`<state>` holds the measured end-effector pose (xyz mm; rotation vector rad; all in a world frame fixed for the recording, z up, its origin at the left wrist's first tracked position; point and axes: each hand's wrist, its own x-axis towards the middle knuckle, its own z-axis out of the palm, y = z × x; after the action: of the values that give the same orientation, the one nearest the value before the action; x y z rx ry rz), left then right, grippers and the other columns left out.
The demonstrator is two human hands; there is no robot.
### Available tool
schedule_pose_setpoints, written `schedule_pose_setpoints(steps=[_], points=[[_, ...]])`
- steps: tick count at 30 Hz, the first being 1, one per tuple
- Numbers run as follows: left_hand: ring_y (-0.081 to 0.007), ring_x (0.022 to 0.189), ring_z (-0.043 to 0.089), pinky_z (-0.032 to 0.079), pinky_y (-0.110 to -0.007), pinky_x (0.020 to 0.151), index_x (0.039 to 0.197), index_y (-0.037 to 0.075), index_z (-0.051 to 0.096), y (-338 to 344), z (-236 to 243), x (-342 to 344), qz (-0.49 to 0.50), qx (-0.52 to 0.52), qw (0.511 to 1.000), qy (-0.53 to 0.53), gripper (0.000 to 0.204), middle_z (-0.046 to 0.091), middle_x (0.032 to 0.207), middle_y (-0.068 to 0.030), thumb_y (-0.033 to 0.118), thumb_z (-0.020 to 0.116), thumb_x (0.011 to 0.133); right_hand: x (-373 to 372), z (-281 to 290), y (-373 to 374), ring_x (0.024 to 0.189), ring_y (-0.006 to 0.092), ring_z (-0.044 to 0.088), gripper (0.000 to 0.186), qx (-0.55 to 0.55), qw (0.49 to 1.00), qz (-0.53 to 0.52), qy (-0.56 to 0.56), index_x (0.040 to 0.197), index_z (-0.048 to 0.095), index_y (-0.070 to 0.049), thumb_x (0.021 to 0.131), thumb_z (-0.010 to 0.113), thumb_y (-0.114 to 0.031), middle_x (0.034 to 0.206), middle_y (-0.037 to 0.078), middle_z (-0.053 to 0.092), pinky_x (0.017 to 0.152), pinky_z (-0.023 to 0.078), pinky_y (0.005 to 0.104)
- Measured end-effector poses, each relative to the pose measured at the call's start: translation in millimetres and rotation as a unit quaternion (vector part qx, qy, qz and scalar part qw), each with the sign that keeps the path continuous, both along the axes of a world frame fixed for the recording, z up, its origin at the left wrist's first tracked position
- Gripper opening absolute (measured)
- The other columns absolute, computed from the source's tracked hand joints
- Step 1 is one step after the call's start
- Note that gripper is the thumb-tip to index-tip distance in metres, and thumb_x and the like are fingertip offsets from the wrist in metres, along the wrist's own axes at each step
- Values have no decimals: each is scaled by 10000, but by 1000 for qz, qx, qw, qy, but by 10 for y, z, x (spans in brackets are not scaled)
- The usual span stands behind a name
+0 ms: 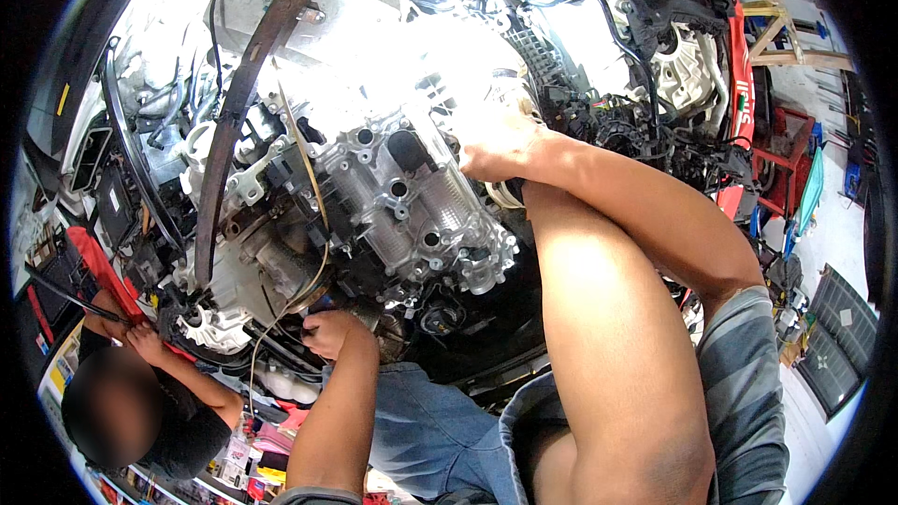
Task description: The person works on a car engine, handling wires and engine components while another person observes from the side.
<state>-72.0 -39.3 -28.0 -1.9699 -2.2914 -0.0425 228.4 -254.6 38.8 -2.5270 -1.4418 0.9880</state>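
Two bare hands reach into a vehicle's engine bay (496,367), either side of a bent bare leg (617,318) and blue denim shorts (421,416). Left hand (329,333), fingers curled, sits low at the near-left corner of a silver aluminium engine (379,192); what it grips, if anything, cannot be told. Right hand (500,150), its forearm crossing beyond the leg, reaches to the engine's right edge, its fingers lost in glare, open or closed impossible to tell. Mid-bay, the engine shows a ribbed top with round holes. Toward the bay's left edge slants a rusty steel bar (229,131); a thin tan cable (311,178) curves down near the left hand. At the near-left corner is another person's hand (146,344). Red bodywork (739,103) lines the right edge, a red cart (789,154) beyond.
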Motion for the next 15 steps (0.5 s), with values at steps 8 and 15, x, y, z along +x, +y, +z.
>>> schedule_pose_setpoints(steps=[8,15], points=[[-418,1072,602,448,-466,975,1189,-76,597,-1,18,4,2,-4,1000,-1,591,626,1149,-277,409,405,910,-9,91,-23,817,337,668,252,-6,993,-99,71,798,697,39,761,584,-183,839,226,681,772,530,407],[-418,1073,602,447,-466,977,1191,-75,598,5,37,10,6,-4,1000,1,596,627,1148,-277,413,405,908,14,291,26,860,370,667,279,-75,985,-100,118,873,677,68,760,568,-162,899,257,677,791,533,418]])
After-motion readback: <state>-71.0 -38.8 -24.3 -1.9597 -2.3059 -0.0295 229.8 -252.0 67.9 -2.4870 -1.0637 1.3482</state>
